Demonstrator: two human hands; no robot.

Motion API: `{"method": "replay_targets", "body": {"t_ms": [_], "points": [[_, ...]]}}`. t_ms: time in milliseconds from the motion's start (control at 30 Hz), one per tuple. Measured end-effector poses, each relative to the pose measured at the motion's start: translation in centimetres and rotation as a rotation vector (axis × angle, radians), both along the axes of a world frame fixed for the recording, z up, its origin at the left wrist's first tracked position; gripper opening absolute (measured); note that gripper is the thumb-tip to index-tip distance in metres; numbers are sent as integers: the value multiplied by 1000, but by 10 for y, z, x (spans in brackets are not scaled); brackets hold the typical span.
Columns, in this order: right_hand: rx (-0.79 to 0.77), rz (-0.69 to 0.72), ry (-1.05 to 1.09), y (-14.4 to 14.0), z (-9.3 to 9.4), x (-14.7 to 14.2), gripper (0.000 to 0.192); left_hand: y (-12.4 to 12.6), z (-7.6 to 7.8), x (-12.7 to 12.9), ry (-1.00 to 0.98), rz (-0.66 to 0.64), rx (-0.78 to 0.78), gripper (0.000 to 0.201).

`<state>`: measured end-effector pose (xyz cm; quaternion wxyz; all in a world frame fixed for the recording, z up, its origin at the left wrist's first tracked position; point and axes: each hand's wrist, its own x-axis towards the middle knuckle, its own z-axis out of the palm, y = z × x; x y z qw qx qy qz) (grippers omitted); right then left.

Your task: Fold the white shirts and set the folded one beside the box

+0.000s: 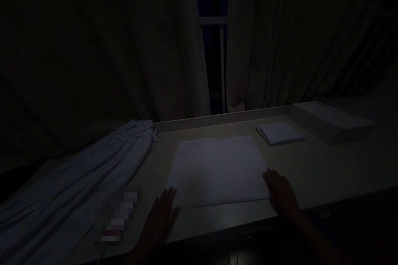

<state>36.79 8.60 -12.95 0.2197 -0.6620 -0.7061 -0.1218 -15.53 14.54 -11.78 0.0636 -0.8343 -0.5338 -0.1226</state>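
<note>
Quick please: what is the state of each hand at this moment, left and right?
Left hand: open, flat, fingers at the near left corner of the white cloth.
Right hand: open, flat on the cloth's near right corner, holding nothing.

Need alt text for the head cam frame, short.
Dim room: both hands rest flat at the near corners of a white folded cloth on a pale table, left hand, right hand. A smaller folded cloth lies beyond, rumpled fabric at left, curtains behind.

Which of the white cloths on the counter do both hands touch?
The large flat cloth in the middle: left hand and right hand rest at its near corners. The small folded cloth lies apart.
</note>
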Motion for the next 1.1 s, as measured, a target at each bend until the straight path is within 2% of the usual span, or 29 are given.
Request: {"method": "replay_targets", "body": {"t_ms": [67, 133, 267, 400, 500, 567, 600, 667, 767, 833, 900, 967, 1100], "points": [[-47, 51, -29, -3, -4, -3, 43, -5, -16, -2, 22, 9, 24, 68], [-76, 60, -33, -7, -9, -6, 40, -10, -23, 2, 39, 1, 49, 74], [-53, 25, -31, -13, -10, -6, 39, -23, -20, 5, 74, -60, 70, 80], [-49, -61, -31, -17, 6, -7, 37, -50, -14, -5, 86, -109, 61, 78], [-162, -127, -27, -13, 25, -10, 40, -70, -16, -15, 39, -133, 13, 73], [-240, -154, -26, -4, 38, -11, 42, -74, -16, -21, -44, -123, -44, 61], [-253, -174, -17, 3, 43, -11, 41, -73, -15, -23, -108, -90, -74, 54], [-245, -232, 36, 22, 52, -9, 40, -63, -7, -22, -255, 58, -128, 50], [-319, -338, 207, 61, 63, 0, 45, -36, 16, -13, -432, 365, -232, 64], [-410, -401, 305, 87, 67, 8, 50, -19, 31, -5, -526, 509, -363, 67], [-468, -437, 344, 107, 68, 15, 49, -6, 42, 1, -609, 556, -475, 63], [-495, -466, 354, 118, 66, 20, 44, 1, 46, 3, -667, 535, -519, 56], [-508, -517, 366, 120, 58, 24, 37, 2, 42, -2, -704, 467, -543, 51]]}}
